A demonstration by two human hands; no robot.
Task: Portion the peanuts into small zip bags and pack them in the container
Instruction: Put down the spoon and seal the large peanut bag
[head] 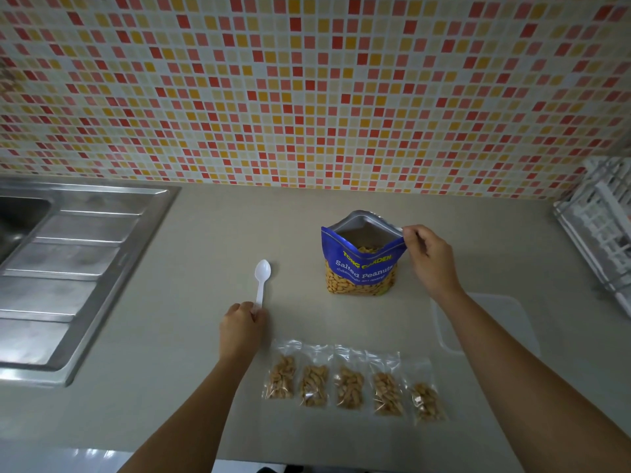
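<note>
A blue bag of salted peanuts [362, 264] stands upright on the counter with its top open. My right hand [430, 261] pinches the right edge of the bag's mouth. A white plastic spoon [262, 278] lies flat on the counter to the left of the bag, and my left hand [240, 327] grips the end of its handle. Several small clear zip bags [351, 384] filled with peanuts lie in a row near the front edge. A clear plastic container [505, 322] sits to the right, partly hidden behind my right forearm.
A steel sink with a ribbed draining board [68, 268] fills the left side. A white dish rack [601, 230] stands at the far right. A tiled wall rises behind the beige counter [239, 227].
</note>
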